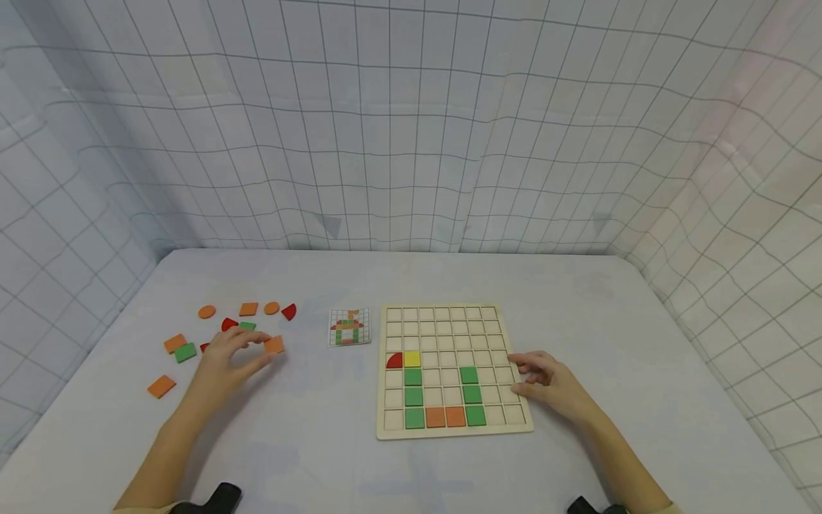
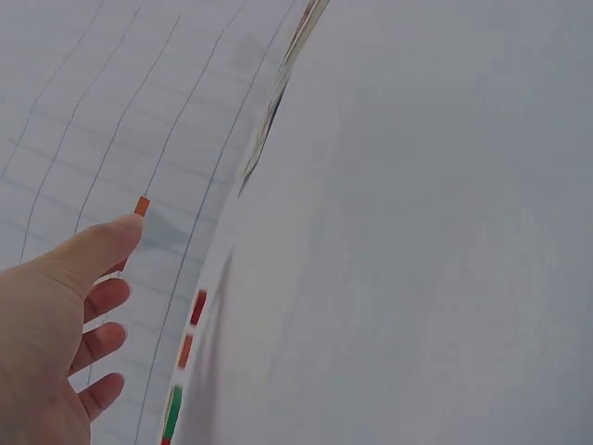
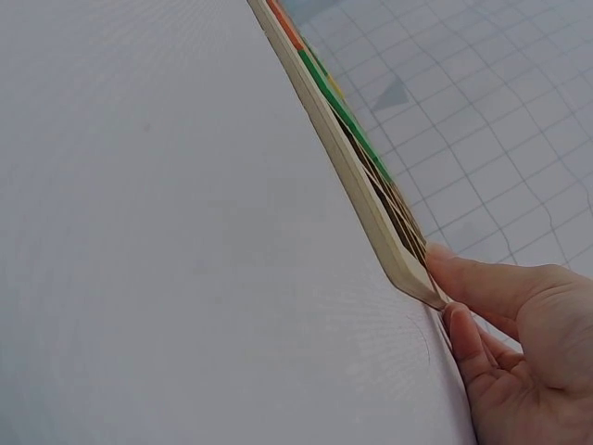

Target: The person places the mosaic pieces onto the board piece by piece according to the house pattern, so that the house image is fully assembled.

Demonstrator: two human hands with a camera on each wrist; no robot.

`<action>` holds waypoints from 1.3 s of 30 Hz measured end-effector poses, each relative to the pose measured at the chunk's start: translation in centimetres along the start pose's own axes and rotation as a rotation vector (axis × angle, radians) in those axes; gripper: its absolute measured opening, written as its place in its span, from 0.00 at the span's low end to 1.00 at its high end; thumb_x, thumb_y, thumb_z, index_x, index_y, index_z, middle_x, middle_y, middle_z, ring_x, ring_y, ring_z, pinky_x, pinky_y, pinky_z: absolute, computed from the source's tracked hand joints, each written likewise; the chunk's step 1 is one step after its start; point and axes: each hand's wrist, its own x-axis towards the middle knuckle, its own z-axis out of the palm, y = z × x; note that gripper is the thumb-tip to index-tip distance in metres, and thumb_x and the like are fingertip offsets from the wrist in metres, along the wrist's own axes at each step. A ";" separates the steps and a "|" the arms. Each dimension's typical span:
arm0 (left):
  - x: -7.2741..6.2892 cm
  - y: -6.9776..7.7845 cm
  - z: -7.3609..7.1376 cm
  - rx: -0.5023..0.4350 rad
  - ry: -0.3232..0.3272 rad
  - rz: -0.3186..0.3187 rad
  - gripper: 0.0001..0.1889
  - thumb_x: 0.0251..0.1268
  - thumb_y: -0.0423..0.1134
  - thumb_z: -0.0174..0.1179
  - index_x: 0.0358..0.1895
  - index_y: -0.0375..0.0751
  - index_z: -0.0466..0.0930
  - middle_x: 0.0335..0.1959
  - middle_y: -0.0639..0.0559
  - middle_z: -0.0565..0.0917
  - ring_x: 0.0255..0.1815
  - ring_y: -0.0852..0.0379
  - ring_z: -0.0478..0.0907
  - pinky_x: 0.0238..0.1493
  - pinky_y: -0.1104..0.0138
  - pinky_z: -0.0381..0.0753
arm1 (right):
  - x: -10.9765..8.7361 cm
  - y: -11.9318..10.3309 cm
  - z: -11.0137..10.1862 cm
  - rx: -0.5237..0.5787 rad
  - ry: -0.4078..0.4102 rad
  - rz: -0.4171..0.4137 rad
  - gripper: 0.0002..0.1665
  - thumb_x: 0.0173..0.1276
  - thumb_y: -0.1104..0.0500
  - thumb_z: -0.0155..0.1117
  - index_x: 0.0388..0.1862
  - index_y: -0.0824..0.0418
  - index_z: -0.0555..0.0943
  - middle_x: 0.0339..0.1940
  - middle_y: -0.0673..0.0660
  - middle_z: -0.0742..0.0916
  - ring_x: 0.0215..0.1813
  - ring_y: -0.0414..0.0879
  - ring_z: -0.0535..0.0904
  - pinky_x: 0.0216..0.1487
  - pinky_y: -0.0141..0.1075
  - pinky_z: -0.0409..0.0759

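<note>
My left hand (image 1: pixel 225 360) pinches an orange square tile (image 1: pixel 274 345) between thumb and fingers, held above the table left of the pattern card. In the left wrist view the tile's edge (image 2: pixel 142 206) shows past the thumb. My right hand (image 1: pixel 555 385) grips the right edge of a pale wooden grid board (image 1: pixel 449 433); in the right wrist view its thumb (image 3: pixel 473 283) lies at the board's rim, the other fingers curled beside it. On the board are a red quarter-round tile (image 1: pixel 394 360), a yellow square (image 1: pixel 412 359), green squares (image 1: pixel 414 397) in two columns and two orange squares (image 1: pixel 435 417) between them.
A small pattern card (image 1: pixel 349 327) lies left of the board. Around and behind the left hand are scattered loose tiles: orange rounds (image 1: pixel 207 312), orange squares (image 1: pixel 161 386), green squares (image 1: pixel 185 352) and red quarter-rounds (image 1: pixel 289 312). Grid-patterned cloth (image 1: pixel 411 143) hangs behind the white table.
</note>
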 end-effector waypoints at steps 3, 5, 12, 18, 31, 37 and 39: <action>1.0 1.5 1.9 -0.010 -0.029 0.035 0.14 0.48 0.33 0.68 0.41 0.39 0.80 0.38 0.49 0.78 0.43 0.54 0.69 0.41 0.60 0.71 | 0.0 0.0 0.0 -0.006 0.000 0.003 0.29 0.55 0.61 0.69 0.57 0.66 0.74 0.44 0.59 0.77 0.42 0.41 0.72 0.40 0.27 0.72; 1.6 2.6 3.3 -0.022 -0.043 0.062 0.14 0.47 0.32 0.68 0.41 0.38 0.80 0.38 0.49 0.78 0.43 0.52 0.70 0.41 0.56 0.71 | 0.0 0.1 0.0 -0.003 -0.001 0.001 0.30 0.55 0.61 0.69 0.57 0.66 0.74 0.44 0.59 0.77 0.42 0.41 0.72 0.40 0.28 0.72; 3.2 6.2 7.6 -0.077 -0.100 0.105 0.15 0.45 0.34 0.70 0.41 0.38 0.81 0.38 0.50 0.79 0.41 0.50 0.71 0.42 0.56 0.66 | 0.1 0.2 0.0 0.008 -0.003 -0.005 0.30 0.54 0.63 0.69 0.57 0.68 0.73 0.44 0.60 0.76 0.41 0.42 0.73 0.40 0.27 0.73; 4.0 8.8 10.5 -0.104 -0.142 0.163 0.14 0.46 0.39 0.70 0.38 0.41 0.82 0.38 0.52 0.80 0.42 0.52 0.73 0.45 0.56 0.70 | 0.1 0.3 0.0 0.008 -0.006 0.001 0.30 0.54 0.63 0.69 0.57 0.68 0.73 0.44 0.60 0.76 0.41 0.43 0.73 0.40 0.27 0.73; 4.3 11.8 15.0 -0.067 -0.215 0.257 0.13 0.52 0.47 0.66 0.38 0.45 0.82 0.36 0.56 0.79 0.36 0.58 0.70 0.36 0.64 0.68 | 0.1 0.1 0.0 0.022 -0.006 0.005 0.30 0.54 0.62 0.69 0.57 0.67 0.73 0.45 0.60 0.76 0.41 0.40 0.72 0.41 0.27 0.73; 4.2 12.3 15.7 -0.053 -0.228 0.250 0.12 0.53 0.46 0.65 0.38 0.46 0.82 0.36 0.55 0.78 0.37 0.57 0.69 0.39 0.61 0.67 | 0.1 0.2 0.0 0.002 -0.003 0.005 0.30 0.54 0.61 0.69 0.57 0.66 0.74 0.44 0.59 0.76 0.42 0.40 0.72 0.41 0.27 0.73; 4.1 12.4 15.9 -0.053 -0.225 0.244 0.11 0.53 0.46 0.65 0.37 0.46 0.82 0.36 0.55 0.78 0.38 0.56 0.69 0.40 0.60 0.66 | 0.0 0.2 0.0 0.005 -0.005 0.005 0.30 0.54 0.61 0.69 0.57 0.67 0.74 0.44 0.59 0.76 0.42 0.40 0.72 0.41 0.27 0.72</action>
